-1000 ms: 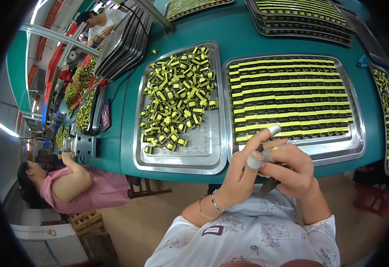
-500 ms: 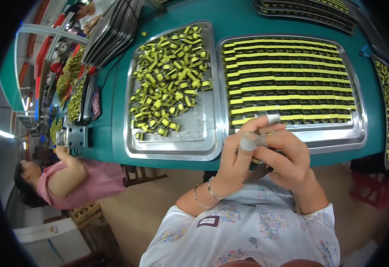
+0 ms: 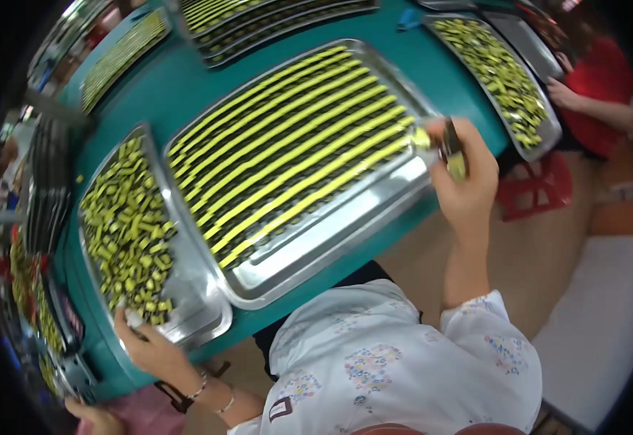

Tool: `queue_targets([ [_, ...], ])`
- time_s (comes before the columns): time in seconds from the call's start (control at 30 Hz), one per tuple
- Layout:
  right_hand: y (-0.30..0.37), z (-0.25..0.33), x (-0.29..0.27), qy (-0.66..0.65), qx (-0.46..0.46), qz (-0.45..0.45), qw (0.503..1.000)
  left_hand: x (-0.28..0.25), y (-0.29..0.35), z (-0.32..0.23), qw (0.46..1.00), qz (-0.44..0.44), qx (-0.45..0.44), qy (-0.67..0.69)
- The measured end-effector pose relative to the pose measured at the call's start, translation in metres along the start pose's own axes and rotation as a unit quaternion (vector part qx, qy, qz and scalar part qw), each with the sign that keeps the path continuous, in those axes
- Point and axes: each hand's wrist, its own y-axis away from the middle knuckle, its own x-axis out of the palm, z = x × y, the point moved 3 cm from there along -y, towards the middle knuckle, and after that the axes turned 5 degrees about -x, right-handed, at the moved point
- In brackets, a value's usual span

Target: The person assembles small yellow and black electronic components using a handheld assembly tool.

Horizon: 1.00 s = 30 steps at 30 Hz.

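Observation:
My left hand [image 3: 153, 354] reaches over the front edge of the left metal tray [image 3: 199, 301], its fingers apart and touching or close to a loose heap of small yellow-and-black transformers [image 3: 131, 232]. Pale covers sit on its fingertips. My right hand [image 3: 470, 174] is closed on a small yellow-and-black transformer [image 3: 457, 165], beside the right end of the middle tray [image 3: 323, 250]. A dark piece shows above it between the fingers; blur hides its kind. In the middle tray, more transformers [image 3: 287, 156] stand in several tight, straight rows.
Stacked trays of rowed parts [image 3: 273, 32] lie at the back. Another tray of loose parts [image 3: 490, 80] is at the far right, near a person in red [image 3: 606, 101]. A red stool [image 3: 537, 190] stands below. Upright stacked trays [image 3: 44, 185] are at the left.
My hands have parted from in front of my chest: the left has gone to the loose parts, the right to the rowed tray's right end. The whole view has turned right.

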Motion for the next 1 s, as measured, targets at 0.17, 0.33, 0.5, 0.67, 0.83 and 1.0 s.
queue_targets([
  [0.17,-0.011,-0.033,-0.029,0.149,-0.001,0.075,0.986,0.015,0.003,-0.007,0.990,0.101,0.003,-0.101],
  [0.33,-0.007,-0.033,-0.022,0.178,0.025,0.148,0.972,0.025,0.011,-0.006,0.988,0.089,0.021,-0.123],
  [0.5,-0.006,-0.040,-0.014,0.194,0.026,0.187,0.963,0.031,0.024,-0.042,0.988,0.112,0.107,0.025],
  [0.67,-0.009,-0.041,-0.010,0.208,0.020,0.195,0.958,0.032,0.023,-0.044,0.989,0.102,0.091,0.050],
  [0.83,-0.009,-0.043,-0.015,0.208,0.007,0.206,0.956,0.033,0.022,-0.042,0.990,0.099,0.095,0.043],
  [1.0,-0.005,-0.047,-0.012,0.203,-0.005,0.203,0.958,0.036,0.025,-0.029,0.991,0.129,0.037,-0.011],
])
